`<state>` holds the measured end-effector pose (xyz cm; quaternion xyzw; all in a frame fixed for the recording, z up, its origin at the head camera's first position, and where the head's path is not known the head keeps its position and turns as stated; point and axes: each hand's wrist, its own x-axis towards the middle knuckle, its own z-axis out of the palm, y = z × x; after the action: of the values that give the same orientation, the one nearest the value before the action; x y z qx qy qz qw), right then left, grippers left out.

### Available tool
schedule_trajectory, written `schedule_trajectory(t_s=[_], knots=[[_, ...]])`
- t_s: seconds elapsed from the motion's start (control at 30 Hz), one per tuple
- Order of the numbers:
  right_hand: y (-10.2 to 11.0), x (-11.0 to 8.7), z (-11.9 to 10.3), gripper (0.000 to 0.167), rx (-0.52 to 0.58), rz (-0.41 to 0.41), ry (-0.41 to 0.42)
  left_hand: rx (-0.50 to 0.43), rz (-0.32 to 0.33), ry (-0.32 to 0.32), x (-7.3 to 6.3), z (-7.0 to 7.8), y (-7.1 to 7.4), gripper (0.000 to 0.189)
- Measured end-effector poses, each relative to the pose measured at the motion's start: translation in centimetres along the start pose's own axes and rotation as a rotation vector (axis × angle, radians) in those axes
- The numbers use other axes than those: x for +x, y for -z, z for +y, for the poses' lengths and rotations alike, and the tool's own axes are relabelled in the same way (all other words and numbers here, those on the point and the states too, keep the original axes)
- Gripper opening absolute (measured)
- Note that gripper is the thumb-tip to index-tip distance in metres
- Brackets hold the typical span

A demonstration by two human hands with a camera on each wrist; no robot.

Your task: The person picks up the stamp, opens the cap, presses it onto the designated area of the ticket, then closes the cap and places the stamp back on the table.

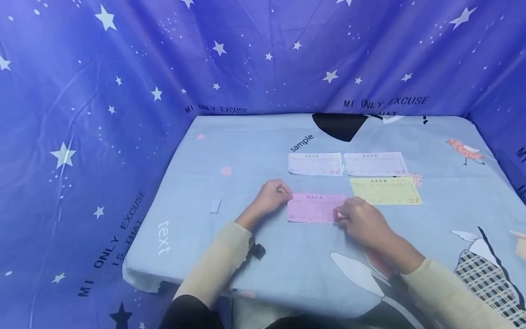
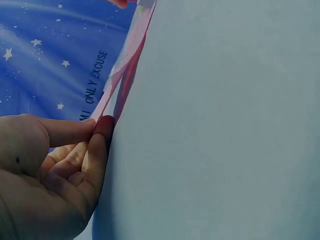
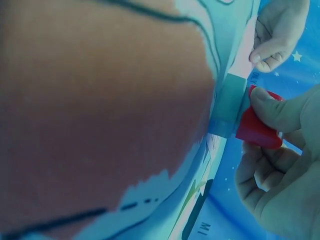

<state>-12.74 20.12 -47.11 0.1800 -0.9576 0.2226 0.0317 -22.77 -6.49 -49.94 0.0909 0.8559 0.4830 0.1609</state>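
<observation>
A pink printed slip (image 1: pixel 310 211) lies on the blue-grey cloth in front of me. My left hand (image 1: pixel 272 196) pinches its left edge between thumb and finger; in the left wrist view that pink edge (image 2: pixel 107 97) rises a little off the cloth. At the slip's right end, my right hand (image 1: pixel 363 221) grips a small red-handled thing. The right wrist view shows its red part (image 3: pixel 260 125) between thumb and fingers, with a translucent greenish block (image 3: pixel 231 100) beneath, like a stamp. That block is right against the slip's right end.
Two pale printed slips (image 1: pixel 315 164) lie side by side beyond the pink one, and a yellow slip (image 1: pixel 386 191) lies to the right. The patterned cloth (image 1: pixel 246 151) covers the table. Blue star-printed curtains (image 1: pixel 263 77) stand around it.
</observation>
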Motion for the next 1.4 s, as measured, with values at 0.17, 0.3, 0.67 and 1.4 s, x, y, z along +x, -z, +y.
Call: schedule_trajectory(t_s=[0.17, 0.3, 0.67, 1.4], knots=[[0.1, -0.7, 0.2, 0.025, 0.049, 0.011, -0.005, -0.008, -0.006, 0.008, -0.2, -0.4, -0.3, 0.006], [1.4, -1.2, 0.6, 0.028, 0.14, 0.173, 0.042, -0.029, 0.026, 0.012, 0.0, -0.6, -0.6, 0.004], [4.7, -3.2, 3.1, 0.045, 0.247, 0.581, 0.035, -0.057, 0.138, 0.036, 1.1, 0.2, -0.6, 0.007], [2.5, -4.1, 6.3, 0.046, 0.293, 0.617, 0.077, 0.028, 0.155, 0.005, 4.6, 1.1, -1.4, 0.007]])
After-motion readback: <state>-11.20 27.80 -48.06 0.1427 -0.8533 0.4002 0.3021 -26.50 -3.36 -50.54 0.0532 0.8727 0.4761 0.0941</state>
